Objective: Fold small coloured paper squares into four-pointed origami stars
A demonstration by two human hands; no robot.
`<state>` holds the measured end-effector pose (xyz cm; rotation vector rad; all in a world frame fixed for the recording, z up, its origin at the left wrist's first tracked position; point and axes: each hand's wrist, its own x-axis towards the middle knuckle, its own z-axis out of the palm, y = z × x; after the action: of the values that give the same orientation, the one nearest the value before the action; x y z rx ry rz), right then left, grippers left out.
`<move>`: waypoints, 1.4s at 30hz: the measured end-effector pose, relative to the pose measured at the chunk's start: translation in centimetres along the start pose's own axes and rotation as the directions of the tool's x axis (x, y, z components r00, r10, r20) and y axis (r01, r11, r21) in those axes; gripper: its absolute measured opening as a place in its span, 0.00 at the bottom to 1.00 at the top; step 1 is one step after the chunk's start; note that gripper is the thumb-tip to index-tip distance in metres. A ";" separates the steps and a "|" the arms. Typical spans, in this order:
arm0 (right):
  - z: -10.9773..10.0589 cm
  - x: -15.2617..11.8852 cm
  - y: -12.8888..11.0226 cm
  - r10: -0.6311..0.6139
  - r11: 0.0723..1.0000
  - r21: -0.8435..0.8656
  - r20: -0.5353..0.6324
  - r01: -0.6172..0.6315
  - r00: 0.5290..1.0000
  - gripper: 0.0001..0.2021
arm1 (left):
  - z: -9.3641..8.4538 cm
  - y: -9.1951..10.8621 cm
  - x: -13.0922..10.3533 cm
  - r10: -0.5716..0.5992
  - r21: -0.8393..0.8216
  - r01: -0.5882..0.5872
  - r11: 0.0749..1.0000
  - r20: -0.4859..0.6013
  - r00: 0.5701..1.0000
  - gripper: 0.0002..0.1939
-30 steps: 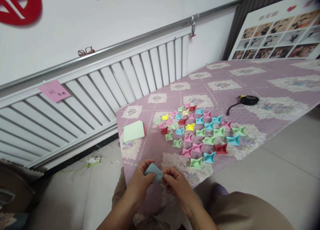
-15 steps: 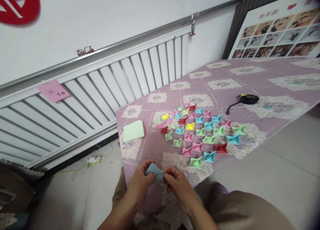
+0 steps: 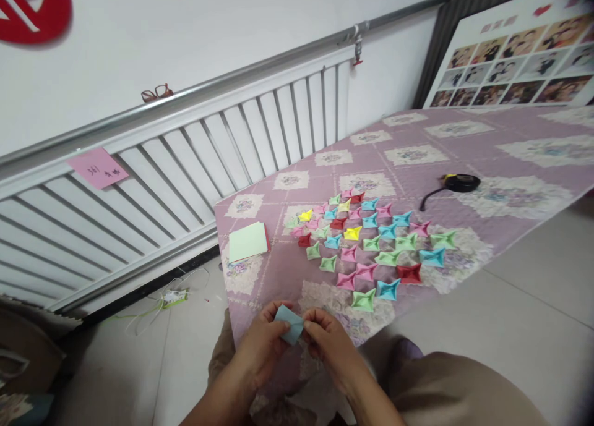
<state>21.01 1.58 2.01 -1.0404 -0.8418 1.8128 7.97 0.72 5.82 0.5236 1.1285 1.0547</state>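
A small folded piece of blue paper (image 3: 289, 324) is held between my two hands over the near edge of the table. My left hand (image 3: 268, 334) grips its left side, thumb on top and fingers behind. The fingertips of my right hand (image 3: 325, 334) pinch its right edge. Beyond my hands, many small folded paper boats (image 3: 371, 243) in green, pink, blue, red and yellow stand in loose rows. A stack of square paper sheets (image 3: 248, 242), pale green on top with red showing at one side, lies to the left.
A floral purple tablecloth (image 3: 283, 271) covers the table. A black tape measure (image 3: 461, 183) with a strap lies at the right. Behind the table's left edge runs a white radiator (image 3: 208, 151) with a pink note (image 3: 98, 167). A photo board (image 3: 515, 61) leans at the back right.
The blue paper has tilted and turned in my fingers, its face now more squared toward me. My left hand has shifted slightly; my right still pinches the edge.
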 end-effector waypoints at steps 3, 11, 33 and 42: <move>-0.1 0.0 -0.2 0.015 1.000 -0.027 -0.012 -0.016 1.000 0.06 | -0.1 -0.1 0.0 0.014 -0.006 -0.014 1.000 -0.015 1.000 0.22; -0.3 0.3 0.2 0.000 0.996 -0.092 -0.021 -0.002 1.000 0.05 | 0.0 -0.2 -0.1 0.033 0.042 -0.032 0.999 -0.022 0.999 0.23; -0.4 0.1 0.1 -0.096 0.981 -0.163 0.042 0.101 0.995 0.07 | -0.5 -0.4 0.0 0.022 0.082 -0.017 0.996 -0.063 0.998 0.17; 0.1 -0.2 0.7 0.032 0.987 0.156 0.066 -0.043 0.997 0.10 | -0.2 -0.3 0.1 -0.072 0.025 0.072 0.997 -0.022 0.997 0.14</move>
<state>20.75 1.14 1.50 -0.9073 -0.7079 1.9196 7.89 0.67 5.48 0.4894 1.1725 0.9864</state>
